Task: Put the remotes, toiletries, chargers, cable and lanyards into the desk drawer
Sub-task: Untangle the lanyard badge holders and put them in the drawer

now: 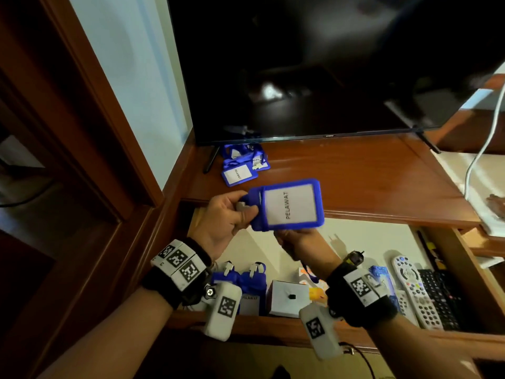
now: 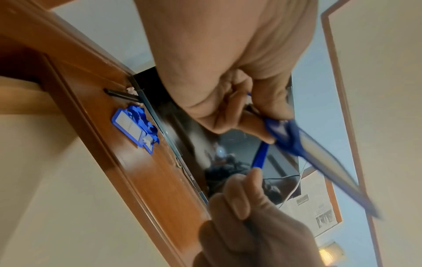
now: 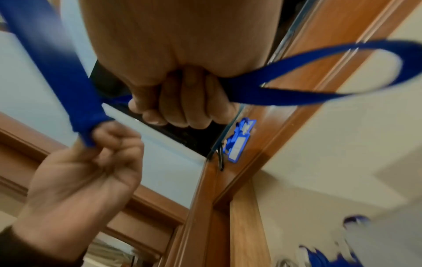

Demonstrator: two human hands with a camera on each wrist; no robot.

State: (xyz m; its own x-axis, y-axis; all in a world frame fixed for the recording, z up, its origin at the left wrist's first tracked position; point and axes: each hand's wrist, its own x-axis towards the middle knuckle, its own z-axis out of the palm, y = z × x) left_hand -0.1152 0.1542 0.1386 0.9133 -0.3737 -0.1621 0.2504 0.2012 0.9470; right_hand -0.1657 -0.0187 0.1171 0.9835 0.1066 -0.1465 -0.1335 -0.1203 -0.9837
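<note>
A blue lanyard badge holder [image 1: 289, 205] with a white card reading PELAWAT is held over the open drawer [image 1: 369, 236]. My left hand [image 1: 243, 212] pinches its clip end. Just below the badge, my right hand [image 1: 292, 242] is curled into a fist around the blue strap [image 3: 319, 63], which loops out beside it. In the left wrist view the strap [image 2: 260, 155] runs from the badge [image 2: 331, 162] down to the right hand [image 2: 251, 213]. More blue lanyards [image 1: 240, 165] lie on the desk top by the TV foot. Others [image 1: 246, 283] lie in the drawer.
The drawer also holds a white box [image 1: 287, 296], a white remote [image 1: 415, 291] and a black remote [image 1: 440, 296] at its right side. A dark TV [image 1: 314, 64] stands on the wooden desk top [image 1: 355, 173]. A white cable [image 1: 483, 143] hangs at the far right.
</note>
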